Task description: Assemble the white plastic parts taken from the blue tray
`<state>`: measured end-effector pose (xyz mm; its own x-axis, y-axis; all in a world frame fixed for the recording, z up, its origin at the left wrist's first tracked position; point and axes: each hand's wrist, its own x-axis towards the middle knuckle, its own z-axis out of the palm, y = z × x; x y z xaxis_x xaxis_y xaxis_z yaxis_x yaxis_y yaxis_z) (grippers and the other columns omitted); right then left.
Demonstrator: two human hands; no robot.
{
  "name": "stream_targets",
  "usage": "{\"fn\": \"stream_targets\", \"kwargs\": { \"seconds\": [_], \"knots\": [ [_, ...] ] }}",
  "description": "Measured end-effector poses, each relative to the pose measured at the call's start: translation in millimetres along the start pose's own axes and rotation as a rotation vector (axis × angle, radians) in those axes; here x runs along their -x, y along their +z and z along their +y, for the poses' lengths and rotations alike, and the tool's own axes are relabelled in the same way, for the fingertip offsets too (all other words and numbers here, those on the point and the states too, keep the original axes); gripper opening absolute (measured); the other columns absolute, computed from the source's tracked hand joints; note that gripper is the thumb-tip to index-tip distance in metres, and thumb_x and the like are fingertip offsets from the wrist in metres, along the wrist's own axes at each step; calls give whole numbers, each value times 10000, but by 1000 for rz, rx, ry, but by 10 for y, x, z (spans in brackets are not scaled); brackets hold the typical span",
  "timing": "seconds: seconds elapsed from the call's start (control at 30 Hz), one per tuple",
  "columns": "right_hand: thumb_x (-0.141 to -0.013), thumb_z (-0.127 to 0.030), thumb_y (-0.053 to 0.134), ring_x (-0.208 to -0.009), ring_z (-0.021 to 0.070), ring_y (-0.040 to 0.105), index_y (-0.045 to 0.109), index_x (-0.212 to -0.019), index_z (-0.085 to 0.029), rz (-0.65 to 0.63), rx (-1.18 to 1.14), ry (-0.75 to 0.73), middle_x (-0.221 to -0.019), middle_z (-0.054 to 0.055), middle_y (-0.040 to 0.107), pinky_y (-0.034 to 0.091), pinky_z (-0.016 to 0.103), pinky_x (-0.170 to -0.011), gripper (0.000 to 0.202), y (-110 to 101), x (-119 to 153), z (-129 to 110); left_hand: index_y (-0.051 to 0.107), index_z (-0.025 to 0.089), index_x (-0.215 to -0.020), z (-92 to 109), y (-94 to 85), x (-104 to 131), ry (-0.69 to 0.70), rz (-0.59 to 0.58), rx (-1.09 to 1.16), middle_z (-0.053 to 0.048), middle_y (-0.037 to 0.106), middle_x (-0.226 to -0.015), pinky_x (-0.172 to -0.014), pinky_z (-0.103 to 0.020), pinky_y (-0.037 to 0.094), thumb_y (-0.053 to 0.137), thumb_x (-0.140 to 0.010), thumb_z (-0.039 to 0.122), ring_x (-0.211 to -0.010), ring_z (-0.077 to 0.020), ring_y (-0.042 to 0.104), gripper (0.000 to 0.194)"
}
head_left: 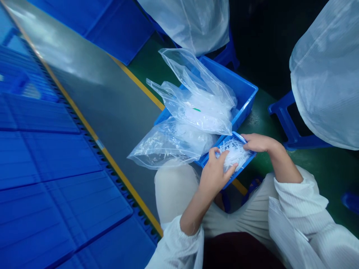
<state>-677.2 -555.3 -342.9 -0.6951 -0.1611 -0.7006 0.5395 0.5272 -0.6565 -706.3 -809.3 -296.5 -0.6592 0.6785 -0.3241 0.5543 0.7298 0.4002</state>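
A small blue bin full of thin white plastic strips is in front of my knees, against the near end of a larger blue crate. My left hand reaches over the bin's left side, fingers curved and apart, their tips at the strips. I cannot make out anything held in it. At the far right corner, my right hand grips the bin's rim, some fingertips inside by the strips. Clear zip bags with whitish contents lie on the crate, one with a small green mark.
Stacked blue crates fill the left side, beyond a yellow floor line. Another large blue container stands at the top. People in white garments sit close by on blue stools.
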Motion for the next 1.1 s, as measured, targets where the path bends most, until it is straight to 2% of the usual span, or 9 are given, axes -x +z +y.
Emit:
{"fn": "stream_targets", "kwargs": {
  "seconds": [0.2,0.33,0.47,0.63,0.8,1.1],
  "knots": [
    [-811,-219,615,-793,246,709,691,-1176,-238,14,11,-25,-945,45,796,450,269,-634,373,5,5,13,626,173,-1430,-26,20,20,73,43,34,-201,497,-1553,-973,-445,646,692,-995,484,-1306,-363,670,538],
    [-823,-224,620,-777,240,701,692,-1172,-232,19,22,-16,-942,49,793,434,270,-625,357,4,6,21,563,170,-1505,-48,51,-7,138,7,61,-189,542,-1581,-1124,-475,574,667,-1015,462,-1430,-360,593,580],
    [-835,-233,611,-778,242,704,687,-1207,-233,14,38,4,-951,53,794,428,271,-618,380,-1,9,23,496,181,-1567,-81,65,-30,162,-18,86,-176,553,-1597,-1197,-485,515,663,-1019,469,-1490,-352,543,641],
    [-822,-214,615,-808,245,715,692,-1248,-243,28,22,-7,-986,47,807,455,267,-655,434,-15,8,32,441,209,-1604,-136,30,-2,159,12,113,-174,487,-1654,-1180,-461,529,697,-997,524,-1514,-346,520,731],
    [-829,-219,624,-817,245,715,699,-1257,-246,31,10,-11,-991,45,814,465,264,-669,436,-25,14,45,416,227,-1624,-177,-25,113,196,40,128,-177,442,-1687,-1182,-465,523,677,-1012,527,-1533,-349,496,730],
    [-821,-246,612,-850,251,710,690,-1244,-251,37,11,-12,-1050,47,808,463,268,-661,430,-48,53,30,404,227,-1658,-255,-9,229,221,45,50,-170,520,-1645,-1190,-536,497,612,-1056,454,-1466,-364,550,676]
  ]
}}
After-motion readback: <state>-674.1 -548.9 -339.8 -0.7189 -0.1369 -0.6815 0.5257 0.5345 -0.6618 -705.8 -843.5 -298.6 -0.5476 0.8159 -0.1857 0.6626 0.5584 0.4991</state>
